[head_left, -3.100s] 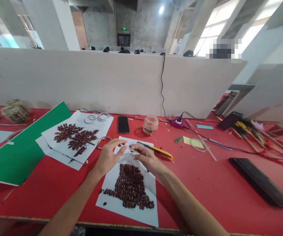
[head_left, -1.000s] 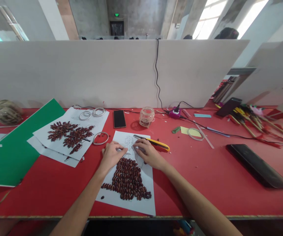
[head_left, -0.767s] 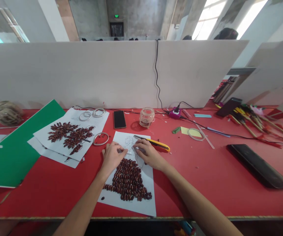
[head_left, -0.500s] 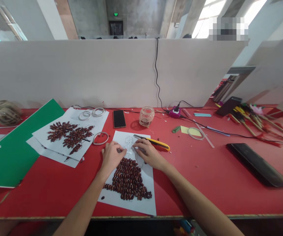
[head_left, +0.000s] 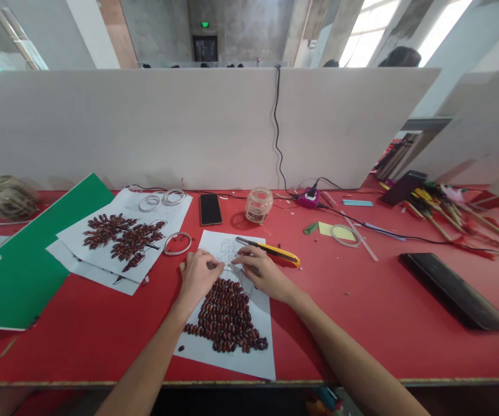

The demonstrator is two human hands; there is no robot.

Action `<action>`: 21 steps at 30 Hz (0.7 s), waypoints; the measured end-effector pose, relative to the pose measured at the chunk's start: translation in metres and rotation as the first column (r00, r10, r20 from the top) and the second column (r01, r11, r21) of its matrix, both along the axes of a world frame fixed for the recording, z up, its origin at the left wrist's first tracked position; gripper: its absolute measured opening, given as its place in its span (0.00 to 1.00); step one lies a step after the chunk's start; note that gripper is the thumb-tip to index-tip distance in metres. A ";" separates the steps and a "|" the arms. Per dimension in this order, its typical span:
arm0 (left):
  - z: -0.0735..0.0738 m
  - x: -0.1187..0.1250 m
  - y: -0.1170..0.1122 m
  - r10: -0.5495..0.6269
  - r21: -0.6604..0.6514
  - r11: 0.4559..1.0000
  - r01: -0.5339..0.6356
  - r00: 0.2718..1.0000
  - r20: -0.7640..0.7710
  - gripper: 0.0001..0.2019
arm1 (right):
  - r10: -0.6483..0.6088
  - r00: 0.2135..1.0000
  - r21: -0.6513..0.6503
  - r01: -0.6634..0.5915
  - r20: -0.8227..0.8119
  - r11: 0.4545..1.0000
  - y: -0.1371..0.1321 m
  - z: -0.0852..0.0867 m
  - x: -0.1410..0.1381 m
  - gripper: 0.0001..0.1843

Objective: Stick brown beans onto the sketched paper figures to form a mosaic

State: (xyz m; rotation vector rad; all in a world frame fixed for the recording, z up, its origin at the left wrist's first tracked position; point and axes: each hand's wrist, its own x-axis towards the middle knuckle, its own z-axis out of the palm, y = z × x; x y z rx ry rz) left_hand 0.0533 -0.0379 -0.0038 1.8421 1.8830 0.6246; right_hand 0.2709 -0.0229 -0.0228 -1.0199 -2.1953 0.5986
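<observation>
On the red table lies a sheet of white paper [head_left: 258, 366] with a pencil drawing [head_left: 227, 249] on its upper part. Brown glossy beans [head_left: 225, 312] cover the drawing's lower part in rows. My left hand [head_left: 199, 274] rests on the sheet's left edge, thumb and forefinger pinched above the beans; what they pinch is too small to name. My right hand [head_left: 261, 273] hovers over the drawing's right side, its curved fingers apart and close to the left fingertips. Just beyond it lies a yellow utility knife [head_left: 277, 253], blade toward the drawing.
A glass jar [head_left: 258, 205] and a phone [head_left: 210, 209] stand beyond the sheet. Bean-covered sheets [head_left: 128, 240] and a green board [head_left: 28, 271] lie left. Tape rings [head_left: 177, 244], a purple power adapter [head_left: 309, 197] and a black case [head_left: 455, 290] lie about.
My right hand's fingers have shifted slightly, the fingertips spreading a little over the drawing. My left hand stays nearly still. A head shows above the partition at the right.
</observation>
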 end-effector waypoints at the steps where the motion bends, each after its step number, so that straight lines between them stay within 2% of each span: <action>1: 0.000 0.000 0.000 -0.001 -0.001 1.000 0.001 1.000 0.000 0.09 | 0.002 1.000 0.002 -0.002 0.009 1.000 0.000 0.000 0.000 0.19; 14: -0.001 0.000 0.000 -0.001 0.014 1.000 0.002 1.000 -0.014 0.09 | 0.055 0.985 0.048 -0.064 0.163 0.997 -0.004 0.001 0.001 0.26; 21: -0.002 -0.003 0.000 -0.016 0.014 1.000 0.016 1.000 -0.020 0.09 | 0.049 0.983 0.046 -0.058 0.180 0.997 -0.004 0.000 0.000 0.26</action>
